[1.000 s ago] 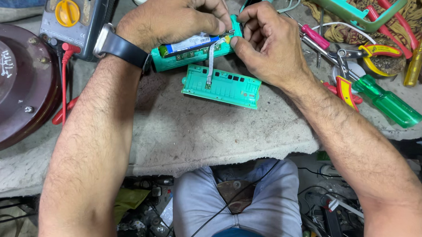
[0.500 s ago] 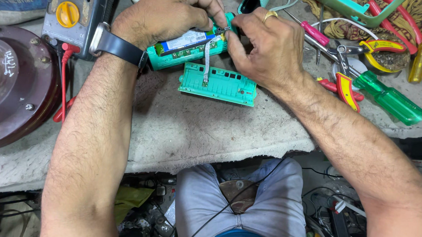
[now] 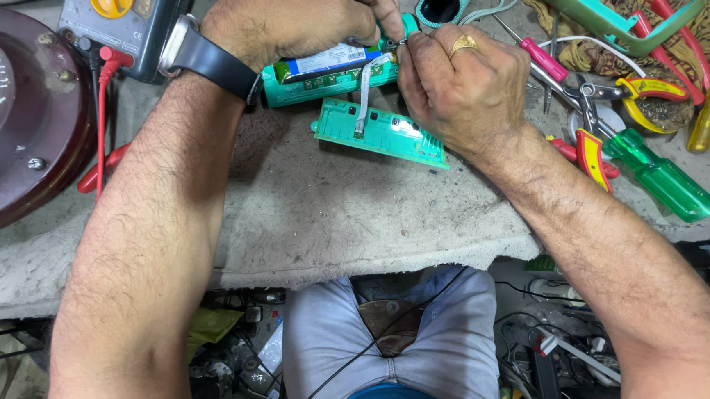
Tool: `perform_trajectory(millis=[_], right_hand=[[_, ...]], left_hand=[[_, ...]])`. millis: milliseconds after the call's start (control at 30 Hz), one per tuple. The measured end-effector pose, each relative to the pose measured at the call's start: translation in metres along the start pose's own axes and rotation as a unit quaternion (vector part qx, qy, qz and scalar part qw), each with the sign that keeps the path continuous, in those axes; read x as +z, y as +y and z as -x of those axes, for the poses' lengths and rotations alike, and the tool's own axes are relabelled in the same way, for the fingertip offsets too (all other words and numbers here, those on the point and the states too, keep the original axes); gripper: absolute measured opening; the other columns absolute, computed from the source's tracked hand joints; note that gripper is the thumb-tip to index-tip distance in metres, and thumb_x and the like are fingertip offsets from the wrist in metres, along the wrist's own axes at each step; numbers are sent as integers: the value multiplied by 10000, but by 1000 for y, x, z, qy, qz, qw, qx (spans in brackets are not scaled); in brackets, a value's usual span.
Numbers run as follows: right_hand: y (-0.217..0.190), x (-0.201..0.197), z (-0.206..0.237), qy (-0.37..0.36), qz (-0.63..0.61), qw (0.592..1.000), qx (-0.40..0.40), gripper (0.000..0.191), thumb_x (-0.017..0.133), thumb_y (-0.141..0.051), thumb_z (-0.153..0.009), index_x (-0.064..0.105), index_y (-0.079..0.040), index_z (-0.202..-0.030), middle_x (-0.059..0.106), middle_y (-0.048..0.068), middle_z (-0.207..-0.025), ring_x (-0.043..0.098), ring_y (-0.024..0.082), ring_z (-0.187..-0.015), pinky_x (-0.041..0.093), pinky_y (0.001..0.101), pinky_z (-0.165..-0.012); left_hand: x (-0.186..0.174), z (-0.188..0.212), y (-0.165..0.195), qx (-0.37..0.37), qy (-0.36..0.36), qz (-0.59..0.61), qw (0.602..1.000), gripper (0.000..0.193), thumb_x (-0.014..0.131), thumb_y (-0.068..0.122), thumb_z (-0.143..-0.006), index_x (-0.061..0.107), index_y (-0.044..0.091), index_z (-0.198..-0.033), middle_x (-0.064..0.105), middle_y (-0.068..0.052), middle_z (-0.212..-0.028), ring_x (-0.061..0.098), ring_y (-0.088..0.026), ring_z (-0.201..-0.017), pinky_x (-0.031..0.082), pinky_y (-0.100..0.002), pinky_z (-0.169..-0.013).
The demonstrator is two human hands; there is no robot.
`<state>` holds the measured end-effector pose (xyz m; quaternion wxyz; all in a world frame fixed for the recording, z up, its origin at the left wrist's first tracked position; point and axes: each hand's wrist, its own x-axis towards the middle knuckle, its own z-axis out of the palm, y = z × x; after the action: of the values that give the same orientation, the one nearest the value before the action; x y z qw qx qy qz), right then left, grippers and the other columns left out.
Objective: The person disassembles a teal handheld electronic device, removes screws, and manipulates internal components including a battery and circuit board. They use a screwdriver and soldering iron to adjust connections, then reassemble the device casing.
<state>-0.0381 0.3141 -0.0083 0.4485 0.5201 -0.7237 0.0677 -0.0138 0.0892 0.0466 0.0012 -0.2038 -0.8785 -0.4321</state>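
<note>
Both forearms are extended forward and angled inward, so that the two hands are brought together at the top of the view. The left hand [image 3: 300, 15] is held palm down, its fingers curled and its thumb and forefinger pinched closed at the tips. The right hand [image 3: 464, 87] is turned knuckles up, its fingers bent and closed in a pinch against those of the left. The fingertips of both hands are touching.
</note>
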Motion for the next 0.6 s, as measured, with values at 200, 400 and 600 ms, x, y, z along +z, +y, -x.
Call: perform_trajectory(millis=[200, 400, 600], right_hand=[[0, 0, 3, -17, -13, 1000, 8, 107, 790, -38, -990, 690, -3, -981, 578, 53, -839, 626, 193, -726, 502, 327, -600], [6, -6, 5, -21, -123, 992, 26, 135, 776, 24, -1008, 691, 21, -1113, 664, 85, -917, 682, 223, -815, 551, 347, -692], [2, -4, 8, -23, -127, 990, 54, 177, 814, -18, -984, 685, 9, -1101, 663, 99, -915, 693, 231, -799, 543, 353, -679]], left_hand=[[3, 0, -4, -24, 6, 5, 1000, 164, 714, 179, -872, 791, 167, -1016, 776, 50, -959, 720, -70, -907, 573, -277, -823], [0, 1, -10, -6, -8, 0, 1000, 224, 696, 144, -830, 796, 163, -1030, 778, 37, -967, 717, -100, -898, 567, -296, -819], [3, 1, -17, 5, 7, -8, 1000, 196, 719, 174, -843, 792, 164, -1025, 770, 32, -957, 712, -99, -892, 565, -294, -815]])
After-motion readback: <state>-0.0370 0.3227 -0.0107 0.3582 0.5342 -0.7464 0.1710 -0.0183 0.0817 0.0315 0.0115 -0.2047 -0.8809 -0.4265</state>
